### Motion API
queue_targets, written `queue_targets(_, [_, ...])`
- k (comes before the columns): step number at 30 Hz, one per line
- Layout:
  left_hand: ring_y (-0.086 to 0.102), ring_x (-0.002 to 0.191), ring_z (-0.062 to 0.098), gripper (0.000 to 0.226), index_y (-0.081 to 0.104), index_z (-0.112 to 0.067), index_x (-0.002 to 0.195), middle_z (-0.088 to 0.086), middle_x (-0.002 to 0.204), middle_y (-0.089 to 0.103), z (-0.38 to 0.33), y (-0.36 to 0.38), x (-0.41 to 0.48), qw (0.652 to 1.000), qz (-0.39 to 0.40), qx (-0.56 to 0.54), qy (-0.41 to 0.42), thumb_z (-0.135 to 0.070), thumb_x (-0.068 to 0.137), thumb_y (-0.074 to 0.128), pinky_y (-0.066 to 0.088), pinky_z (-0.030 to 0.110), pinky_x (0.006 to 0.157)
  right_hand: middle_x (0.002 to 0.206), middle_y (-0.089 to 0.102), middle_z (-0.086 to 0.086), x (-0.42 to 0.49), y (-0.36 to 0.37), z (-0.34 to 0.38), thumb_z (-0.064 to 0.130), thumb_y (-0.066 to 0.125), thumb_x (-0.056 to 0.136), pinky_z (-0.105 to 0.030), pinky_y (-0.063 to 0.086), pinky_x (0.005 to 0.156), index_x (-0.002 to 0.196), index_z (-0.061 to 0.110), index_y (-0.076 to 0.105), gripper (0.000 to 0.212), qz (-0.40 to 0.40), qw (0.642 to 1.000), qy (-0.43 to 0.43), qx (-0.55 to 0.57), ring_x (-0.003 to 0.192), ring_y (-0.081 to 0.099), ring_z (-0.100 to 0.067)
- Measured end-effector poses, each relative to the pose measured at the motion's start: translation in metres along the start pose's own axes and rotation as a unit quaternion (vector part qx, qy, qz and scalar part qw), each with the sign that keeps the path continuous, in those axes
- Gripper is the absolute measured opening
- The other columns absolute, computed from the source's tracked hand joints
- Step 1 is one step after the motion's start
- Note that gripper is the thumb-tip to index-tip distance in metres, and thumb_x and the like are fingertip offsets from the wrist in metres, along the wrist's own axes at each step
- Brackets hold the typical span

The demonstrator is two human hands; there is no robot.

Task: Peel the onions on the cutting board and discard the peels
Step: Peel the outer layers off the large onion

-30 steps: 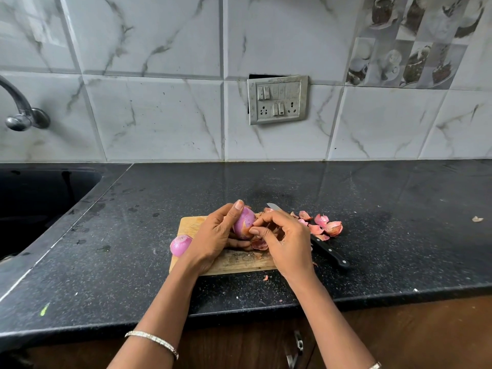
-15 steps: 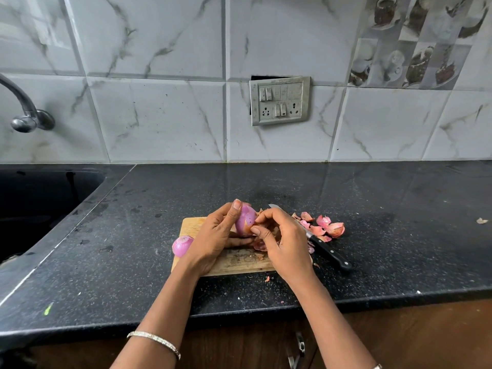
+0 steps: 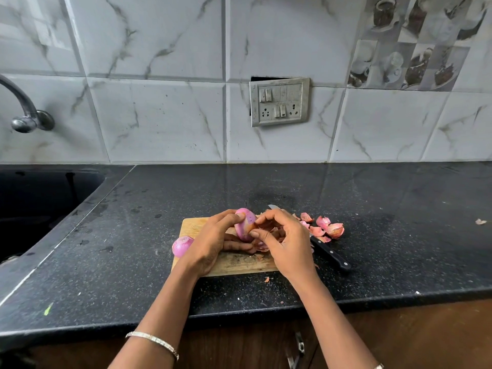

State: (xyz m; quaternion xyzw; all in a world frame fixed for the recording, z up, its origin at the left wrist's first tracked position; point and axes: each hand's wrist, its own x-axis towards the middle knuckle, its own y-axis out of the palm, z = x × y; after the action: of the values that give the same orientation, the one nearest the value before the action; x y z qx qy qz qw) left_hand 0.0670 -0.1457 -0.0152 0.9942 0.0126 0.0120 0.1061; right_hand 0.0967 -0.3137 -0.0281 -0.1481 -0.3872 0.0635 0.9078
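My left hand [image 3: 213,241] grips a pink-purple onion [image 3: 244,225] just above the wooden cutting board [image 3: 193,226]. The thumb and fingertips of my right hand [image 3: 286,242] pinch a strip of brown skin on the onion's right side. A second, peeled onion [image 3: 181,245] lies at the board's left edge, beside my left wrist. Loose pink and brown peels [image 3: 326,229] lie on the counter right of the board, with more scraps under my hands.
A black-handled knife [image 3: 330,255] lies on the black counter [image 3: 399,235] behind my right hand, tip pointing away. A dark sink [image 3: 34,203] with a tap [image 3: 24,113] is at far left. A switch plate [image 3: 279,101] hangs on the tiled wall.
My right hand's fingers have shifted a little on the onion's skin, and my left thumb has slid across its top. The board, knife and peels lie as before.
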Motion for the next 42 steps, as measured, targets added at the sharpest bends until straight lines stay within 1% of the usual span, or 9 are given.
queue_targets(4, [0.073,0.077,0.041,0.03,0.062,0.006,0.118,0.021,0.094,0.072,0.001,-0.001,-0.001,1.0,0.007,0.021,0.005,-0.016,0.103,0.048,0.065,0.037,0.068,0.087,0.068,0.009,0.001,-0.002,-0.001,0.007,0.084,0.079,-0.027,0.054,0.069,0.086,0.015,0.07,0.018,0.025,1.0,0.005,0.016,0.083,0.067,-0.011])
queue_targets(8, [0.073,0.079,0.039,0.029,0.062,0.004,0.118,0.017,0.093,0.073,0.001,0.0,-0.001,1.0,0.008,0.027,0.007,-0.017,0.103,0.048,0.065,0.038,0.069,0.082,0.062,0.009,0.001,-0.001,-0.002,0.011,0.083,0.081,-0.015,0.043,0.068,0.078,0.019,0.067,0.018,0.046,0.999,-0.014,-0.012,0.079,0.06,-0.012])
queue_targets(16, [0.073,0.083,0.04,0.026,0.064,-0.002,0.119,0.023,0.109,0.072,0.003,-0.001,0.0,1.0,-0.008,0.023,0.014,-0.016,0.102,0.05,0.065,0.039,0.071,0.086,0.068,0.011,0.0,-0.002,-0.001,0.013,0.082,0.083,-0.027,0.053,0.072,0.089,0.021,0.066,0.018,0.025,0.998,0.036,0.035,0.085,0.067,-0.014])
queue_targets(20, [0.074,0.084,0.038,0.025,0.065,-0.003,0.117,0.018,0.104,0.072,0.002,0.0,-0.001,1.0,-0.003,0.021,0.017,-0.014,0.102,0.049,0.065,0.038,0.072,0.091,0.069,0.011,-0.001,-0.001,-0.001,0.014,0.08,0.084,-0.024,0.052,0.072,0.092,0.021,0.068,0.017,0.031,0.999,0.031,0.031,0.088,0.068,-0.015])
queue_targets(23, [0.073,0.085,0.038,0.024,0.064,-0.003,0.117,0.016,0.103,0.072,0.002,0.0,-0.001,1.0,-0.003,0.018,0.018,-0.014,0.102,0.049,0.065,0.039,0.073,0.089,0.067,0.012,0.0,-0.002,0.0,0.011,0.08,0.084,-0.019,0.049,0.073,0.087,0.02,0.069,0.015,0.034,0.999,0.018,0.013,0.087,0.066,-0.013])
queue_targets(28, [0.073,0.085,0.038,0.024,0.064,-0.002,0.12,0.016,0.105,0.072,0.002,0.001,-0.001,1.0,-0.004,0.011,0.02,-0.014,0.102,0.053,0.065,0.038,0.072,0.085,0.065,0.009,0.001,-0.002,-0.001,0.008,0.078,0.084,-0.02,0.048,0.079,0.081,0.018,0.069,0.014,0.039,0.999,0.001,-0.013,0.088,0.063,-0.014])
queue_targets(33, [0.074,0.081,0.039,0.031,0.061,0.003,0.119,0.023,0.103,0.074,0.003,0.0,0.0,0.999,-0.026,-0.015,0.021,-0.023,0.103,0.056,0.065,0.043,0.073,0.085,0.067,0.007,0.0,-0.001,-0.004,0.007,0.077,0.086,-0.015,0.046,0.081,0.081,0.016,0.068,0.013,0.037,0.999,0.009,-0.027,0.091,0.063,-0.008])
queue_targets(39, [0.073,0.07,0.035,0.034,0.061,-0.001,0.117,0.019,0.1,0.076,0.005,-0.001,0.002,0.999,-0.04,-0.009,0.02,-0.031,0.105,0.051,0.063,0.032,0.062,0.084,0.071,0.01,-0.002,-0.002,-0.011,0.008,0.074,0.09,-0.033,0.053,0.078,0.086,0.017,0.067,0.012,-0.051,0.996,0.047,-0.048,0.083,0.068,-0.006])
queue_targets(42, [0.071,0.062,0.033,0.033,0.061,-0.002,0.118,0.019,0.096,0.076,0.005,-0.001,0.002,0.999,-0.04,0.008,0.022,-0.03,0.105,0.05,0.062,0.031,0.058,0.09,0.071,0.011,-0.002,-0.002,-0.009,0.006,0.076,0.087,-0.032,0.054,0.076,0.094,0.019,0.068,0.016,-0.052,0.997,0.043,-0.046,0.084,0.068,-0.007])
